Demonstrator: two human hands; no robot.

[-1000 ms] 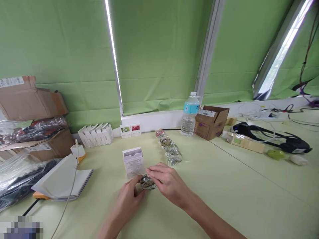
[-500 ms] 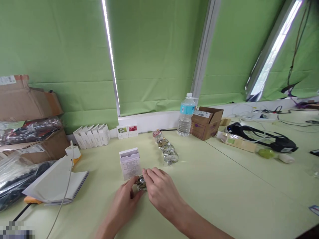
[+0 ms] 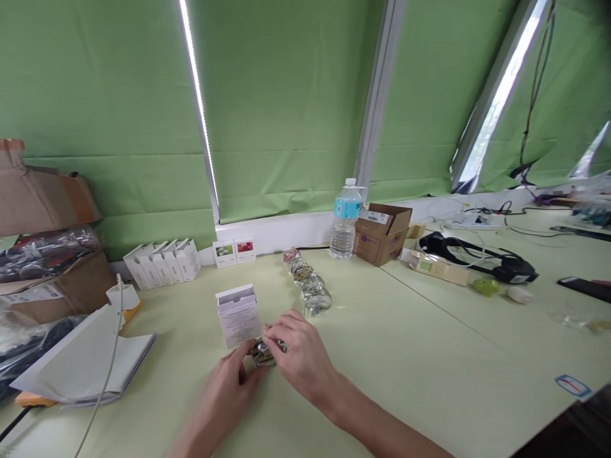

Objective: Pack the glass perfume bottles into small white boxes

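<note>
A small shiny glass bottle (image 3: 261,355) rests low over the table between my two hands. My left hand (image 3: 233,375) grips its near left side between thumb and fingers. The fingers of my right hand (image 3: 296,346) are pinched together at its upper right, covering that part. Just behind stands a small white box (image 3: 238,319), upright with its top flap open. Further back, a row of several similar glass bottles (image 3: 312,289) runs away from me, with pink and gold tints at the far end.
White boxes (image 3: 165,264) and two picture cards (image 3: 233,252) line the wall. A water bottle (image 3: 344,222) and a cardboard box (image 3: 382,235) stand at the back, a black headset (image 3: 501,261) right of them. Papers (image 3: 109,362), a cable and parcels (image 3: 52,197) fill the left.
The view has turned a little to the right, so everything sits further left. My right hand has shifted slightly, and more of the glass bottle shows. Both hands keep their hold.
</note>
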